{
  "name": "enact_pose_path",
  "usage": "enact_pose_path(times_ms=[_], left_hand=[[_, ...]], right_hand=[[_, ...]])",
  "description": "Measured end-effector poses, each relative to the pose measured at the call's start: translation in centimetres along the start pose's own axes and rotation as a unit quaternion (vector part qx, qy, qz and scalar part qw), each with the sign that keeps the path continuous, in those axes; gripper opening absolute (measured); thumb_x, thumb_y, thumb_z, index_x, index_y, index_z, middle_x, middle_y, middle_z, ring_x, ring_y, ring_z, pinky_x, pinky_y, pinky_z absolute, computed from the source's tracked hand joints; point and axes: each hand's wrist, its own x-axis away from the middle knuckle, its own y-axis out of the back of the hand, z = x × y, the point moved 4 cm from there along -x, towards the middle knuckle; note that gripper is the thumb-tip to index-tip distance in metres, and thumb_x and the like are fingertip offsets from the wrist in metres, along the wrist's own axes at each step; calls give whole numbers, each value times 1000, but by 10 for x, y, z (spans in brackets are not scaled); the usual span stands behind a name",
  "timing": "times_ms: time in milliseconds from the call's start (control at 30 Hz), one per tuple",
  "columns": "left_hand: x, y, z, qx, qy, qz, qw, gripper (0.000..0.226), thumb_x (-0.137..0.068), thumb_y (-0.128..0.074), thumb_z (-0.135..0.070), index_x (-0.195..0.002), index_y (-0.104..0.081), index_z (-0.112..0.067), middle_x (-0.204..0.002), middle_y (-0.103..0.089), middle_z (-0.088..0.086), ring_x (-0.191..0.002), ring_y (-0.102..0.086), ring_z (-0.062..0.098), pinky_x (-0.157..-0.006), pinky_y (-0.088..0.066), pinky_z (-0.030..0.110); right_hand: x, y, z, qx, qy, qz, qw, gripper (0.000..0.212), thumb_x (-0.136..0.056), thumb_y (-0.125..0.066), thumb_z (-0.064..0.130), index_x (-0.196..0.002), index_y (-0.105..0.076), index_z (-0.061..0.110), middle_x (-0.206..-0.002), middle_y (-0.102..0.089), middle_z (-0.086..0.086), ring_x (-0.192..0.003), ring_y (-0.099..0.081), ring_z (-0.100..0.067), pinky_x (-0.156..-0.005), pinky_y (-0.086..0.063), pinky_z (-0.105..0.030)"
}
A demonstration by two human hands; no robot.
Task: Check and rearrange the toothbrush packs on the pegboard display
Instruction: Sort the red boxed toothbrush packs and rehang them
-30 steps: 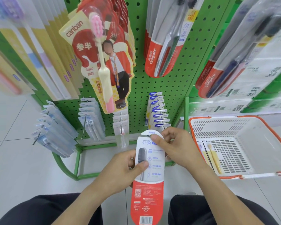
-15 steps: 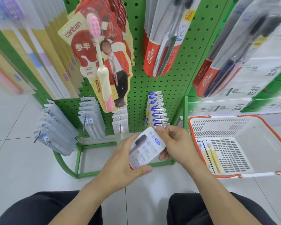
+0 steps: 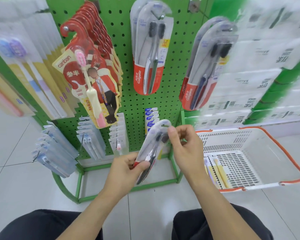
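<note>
The toothbrush pack (image 3: 151,149) has been turned front-up; its red lower end is gripped by the left hand (image 3: 128,168), its hang hole pinched by the right hand (image 3: 184,146), long axis tilted toward the far pegboard (image 3: 178,49)

Bright, even light with faint shadows; wide-angle bending at the edges; shelves (image 3: 260,70) at right smeared by blur.

The toothbrush pack (image 3: 151,146) has been turned over: its clear blister front now faces up, tilted, hang hole by the right hand (image 3: 185,149) fingers (image 3: 171,131), red bottom end pinched in the left hand (image 3: 126,168).
</note>
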Motion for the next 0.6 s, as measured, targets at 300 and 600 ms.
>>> enact_pose_path(times_ms=[300,600], left_hand=[[-6,-30,-123,114,-196,-20,974,46,-84,-73,5,-122,-63,-18,-109,-76,-11,-100,-73,8,-83,-56,20],[-26,-54,-184,20,-318,-48,947,72,-94,-68,-9,-155,-32,-21,-94,-67,-21,-66,-59,-1,-73,-47,12]], right_hand=[[-5,44,68,-111,164,-103,975,28,-91,-73,16,-113,-60,26,-95,-65,10,-81,-64,-14,-69,-54,-36],[-43,84,113,-114,207,-197,952,19,-92,-73,18,-103,-62,29,-85,-61,8,-69,-59,-14,-57,-45,-28]])
